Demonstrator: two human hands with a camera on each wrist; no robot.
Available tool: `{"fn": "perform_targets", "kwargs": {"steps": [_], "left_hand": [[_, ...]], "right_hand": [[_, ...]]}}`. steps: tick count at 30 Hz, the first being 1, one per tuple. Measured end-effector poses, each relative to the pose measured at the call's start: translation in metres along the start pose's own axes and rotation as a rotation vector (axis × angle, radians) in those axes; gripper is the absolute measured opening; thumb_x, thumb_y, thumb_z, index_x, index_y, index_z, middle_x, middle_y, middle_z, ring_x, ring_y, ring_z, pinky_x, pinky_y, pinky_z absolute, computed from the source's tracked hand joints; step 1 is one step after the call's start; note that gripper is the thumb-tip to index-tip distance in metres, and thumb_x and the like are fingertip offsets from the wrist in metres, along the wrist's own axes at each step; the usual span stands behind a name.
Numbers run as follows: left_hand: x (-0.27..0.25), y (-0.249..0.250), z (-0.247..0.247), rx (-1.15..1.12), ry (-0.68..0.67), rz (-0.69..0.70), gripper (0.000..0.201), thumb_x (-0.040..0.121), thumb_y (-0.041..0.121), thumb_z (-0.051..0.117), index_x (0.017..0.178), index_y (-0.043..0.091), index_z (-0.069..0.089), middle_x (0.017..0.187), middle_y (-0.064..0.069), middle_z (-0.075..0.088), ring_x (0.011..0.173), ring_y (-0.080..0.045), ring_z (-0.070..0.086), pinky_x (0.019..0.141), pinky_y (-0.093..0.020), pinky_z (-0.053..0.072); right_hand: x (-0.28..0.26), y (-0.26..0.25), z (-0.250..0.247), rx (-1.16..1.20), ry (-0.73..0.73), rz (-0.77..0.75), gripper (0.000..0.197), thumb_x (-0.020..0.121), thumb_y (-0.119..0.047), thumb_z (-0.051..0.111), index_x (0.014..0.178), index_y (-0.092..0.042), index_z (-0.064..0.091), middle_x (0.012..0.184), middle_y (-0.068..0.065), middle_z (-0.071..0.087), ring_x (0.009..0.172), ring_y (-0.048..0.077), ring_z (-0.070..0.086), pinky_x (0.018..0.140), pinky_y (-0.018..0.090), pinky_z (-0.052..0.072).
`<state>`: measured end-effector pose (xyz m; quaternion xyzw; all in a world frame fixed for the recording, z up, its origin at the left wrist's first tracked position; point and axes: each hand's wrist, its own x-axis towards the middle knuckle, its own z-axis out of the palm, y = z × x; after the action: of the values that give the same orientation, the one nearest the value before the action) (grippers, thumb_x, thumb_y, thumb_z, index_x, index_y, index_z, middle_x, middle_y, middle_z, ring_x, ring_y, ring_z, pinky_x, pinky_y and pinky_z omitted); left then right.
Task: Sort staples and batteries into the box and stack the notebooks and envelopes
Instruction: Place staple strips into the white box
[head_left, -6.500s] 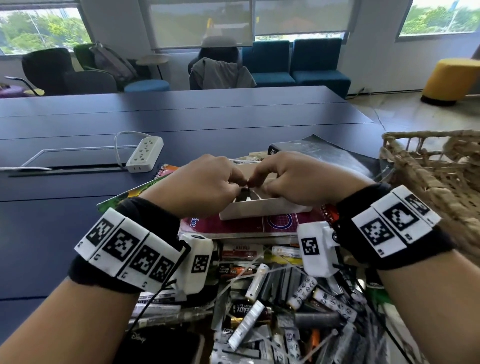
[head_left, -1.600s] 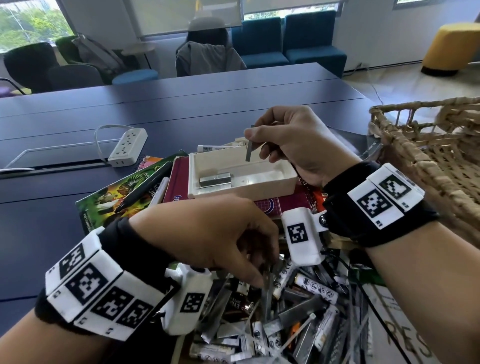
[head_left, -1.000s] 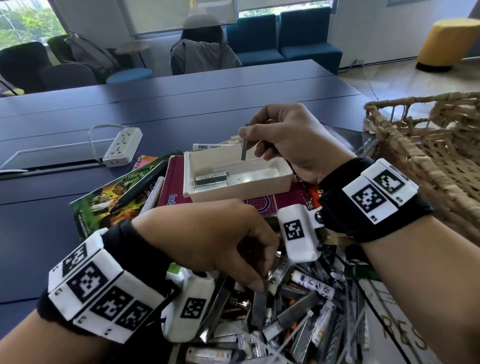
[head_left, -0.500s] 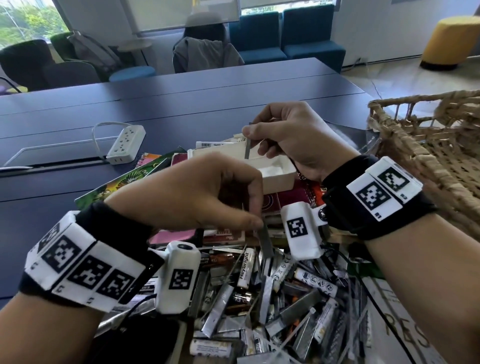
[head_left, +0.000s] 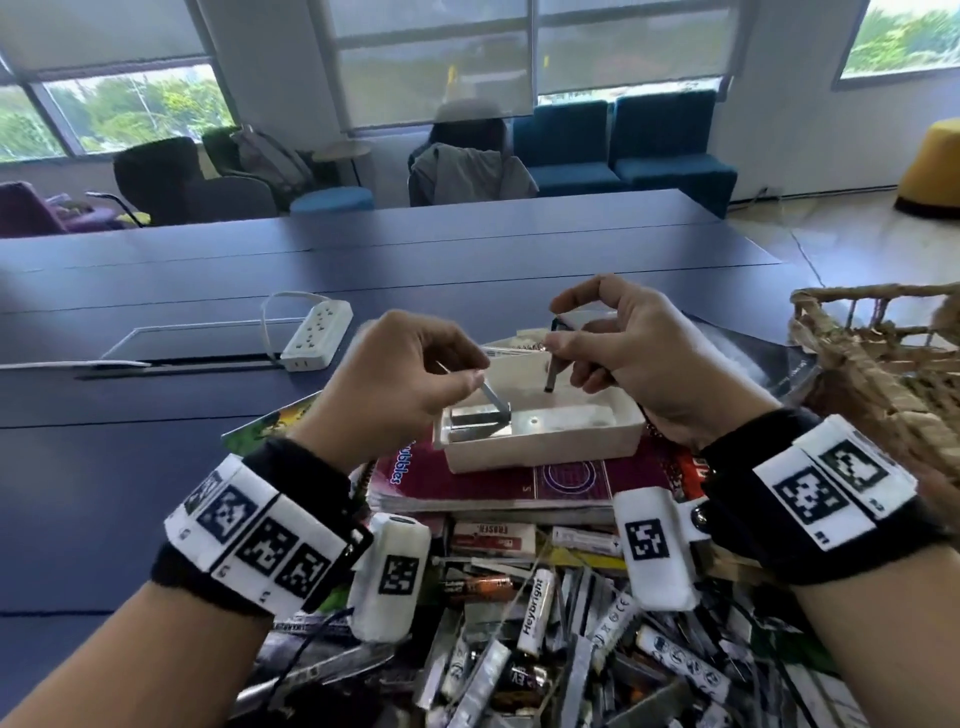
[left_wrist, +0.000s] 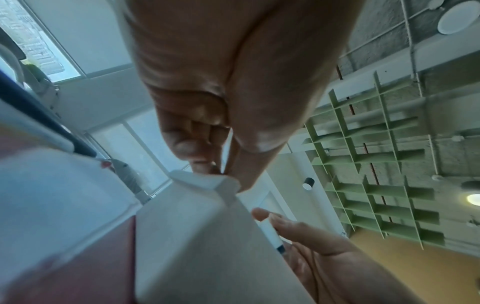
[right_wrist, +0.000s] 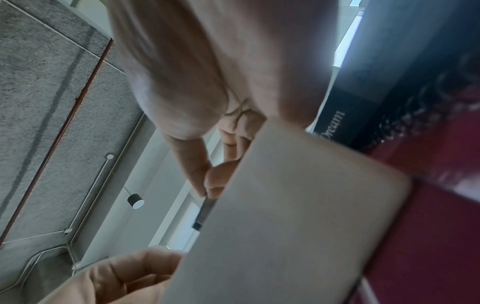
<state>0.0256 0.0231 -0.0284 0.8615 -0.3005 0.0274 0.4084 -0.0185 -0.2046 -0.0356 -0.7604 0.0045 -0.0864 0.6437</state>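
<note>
The white box (head_left: 540, 436) sat on a maroon notebook (head_left: 493, 480), which topped a stack of notebooks on the blue table (head_left: 156, 415). Inside the box, at its left end, lay staple strips (head_left: 475, 418). The left hand (head_left: 400, 379) hovered over that end, thumb and fingertips pinching a staple strip (head_left: 496, 397) that slanted down, its lower end touching the strips already in the box. The right hand (head_left: 639, 353) was over the box's far middle, pinching a second staple strip (head_left: 550, 371) upright between thumb and forefinger, its lower end above the box floor and apart from it. The right wrist view showed the same pinch on the strip (right_wrist: 205, 211) beside the box wall (right_wrist: 285, 226). Nearer the person, below the notebooks, a loose pile of batteries and staple strips (head_left: 561, 649) covered the table. A wicker basket (head_left: 883, 364) stood just right of the right wrist. A white power strip (head_left: 317, 338) lay left of the box, well apart.
</note>
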Motion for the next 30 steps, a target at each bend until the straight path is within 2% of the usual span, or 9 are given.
{"fn": "perform_targets", "kwargs": {"steps": [3, 5, 9, 13, 16, 20, 24, 27, 30], "left_hand": [[0.000, 0.002, 0.001, 0.170, -0.013, 0.018, 0.007, 0.086, 0.021, 0.079, 0.088, 0.027, 0.079, 0.071, 0.021, 0.070, 0.057, 0.001, 0.058, 0.059, -0.018, 0.042], [0.000, 0.004, 0.000, 0.270, -0.019, 0.013, 0.005, 0.084, 0.026, 0.080, 0.086, 0.031, 0.078, 0.068, 0.029, 0.065, 0.058, 0.004, 0.056, 0.059, -0.017, 0.038], [-0.001, 0.004, 0.002, 0.389, -0.034, -0.007, 0.005, 0.082, 0.033, 0.078, 0.085, 0.036, 0.075, 0.069, 0.019, 0.064, 0.065, 0.003, 0.057, 0.063, -0.024, 0.039], [-0.003, 0.010, 0.003, 0.426, -0.018, 0.017, 0.001, 0.085, 0.036, 0.076, 0.085, 0.035, 0.076, 0.078, 0.015, 0.061, 0.073, -0.001, 0.056, 0.066, -0.030, 0.042], [-0.004, 0.014, 0.001, 0.409, 0.013, 0.051, 0.007, 0.087, 0.042, 0.078, 0.085, 0.035, 0.078, 0.086, 0.013, 0.055, 0.076, -0.005, 0.054, 0.067, -0.033, 0.044], [-0.004, 0.014, 0.001, 0.485, -0.119, -0.018, 0.017, 0.085, 0.054, 0.075, 0.093, 0.040, 0.080, 0.097, 0.014, 0.052, 0.082, -0.011, 0.056, 0.076, -0.039, 0.051], [-0.004, 0.011, -0.001, 0.504, -0.164, -0.052, 0.032, 0.090, 0.053, 0.069, 0.118, 0.038, 0.072, 0.106, 0.014, 0.048, 0.084, -0.010, 0.054, 0.083, -0.039, 0.049], [-0.006, 0.010, 0.000, 0.523, -0.169, -0.039, 0.034, 0.092, 0.049, 0.067, 0.123, 0.036, 0.069, 0.108, 0.012, 0.048, 0.086, -0.015, 0.056, 0.085, -0.041, 0.050], [-0.005, 0.010, 0.003, 0.546, -0.186, -0.042, 0.028, 0.094, 0.039, 0.067, 0.121, 0.034, 0.069, 0.109, 0.010, 0.048, 0.089, -0.018, 0.057, 0.078, -0.033, 0.045]], "right_hand": [[-0.001, -0.001, 0.000, -0.045, -0.037, -0.012, 0.017, 0.093, -0.013, 0.074, 0.109, -0.010, 0.070, 0.079, 0.011, 0.075, 0.059, 0.010, 0.059, 0.055, 0.019, 0.050], [-0.001, -0.002, 0.001, -0.061, -0.034, -0.019, 0.013, 0.092, -0.012, 0.074, 0.104, -0.005, 0.072, 0.078, 0.012, 0.075, 0.059, 0.011, 0.059, 0.056, 0.019, 0.051], [-0.002, -0.001, 0.001, -0.063, -0.037, -0.023, 0.012, 0.091, -0.010, 0.075, 0.101, -0.002, 0.072, 0.082, 0.016, 0.075, 0.061, 0.013, 0.062, 0.057, 0.020, 0.053], [-0.002, 0.000, 0.001, -0.061, -0.042, -0.024, 0.013, 0.090, -0.009, 0.076, 0.099, -0.002, 0.071, 0.084, 0.018, 0.075, 0.063, 0.015, 0.064, 0.058, 0.021, 0.054], [-0.001, 0.000, 0.001, -0.067, -0.040, -0.022, 0.014, 0.089, -0.010, 0.076, 0.098, -0.001, 0.070, 0.086, 0.020, 0.075, 0.064, 0.016, 0.065, 0.058, 0.021, 0.055], [0.000, 0.000, 0.001, -0.074, -0.047, -0.018, 0.014, 0.090, -0.011, 0.077, 0.098, -0.002, 0.070, 0.085, 0.017, 0.076, 0.063, 0.015, 0.066, 0.058, 0.022, 0.055], [-0.001, -0.001, 0.001, -0.083, -0.059, -0.020, 0.013, 0.089, -0.010, 0.077, 0.096, -0.002, 0.070, 0.085, 0.018, 0.076, 0.064, 0.015, 0.066, 0.059, 0.021, 0.055], [-0.002, -0.001, 0.002, -0.092, -0.066, -0.028, 0.013, 0.088, -0.008, 0.078, 0.095, -0.001, 0.070, 0.087, 0.022, 0.074, 0.068, 0.016, 0.067, 0.063, 0.021, 0.057], [-0.003, -0.001, 0.001, -0.095, -0.086, -0.046, 0.015, 0.085, -0.007, 0.080, 0.095, 0.000, 0.071, 0.087, 0.024, 0.073, 0.071, 0.018, 0.066, 0.070, 0.024, 0.058]]}}
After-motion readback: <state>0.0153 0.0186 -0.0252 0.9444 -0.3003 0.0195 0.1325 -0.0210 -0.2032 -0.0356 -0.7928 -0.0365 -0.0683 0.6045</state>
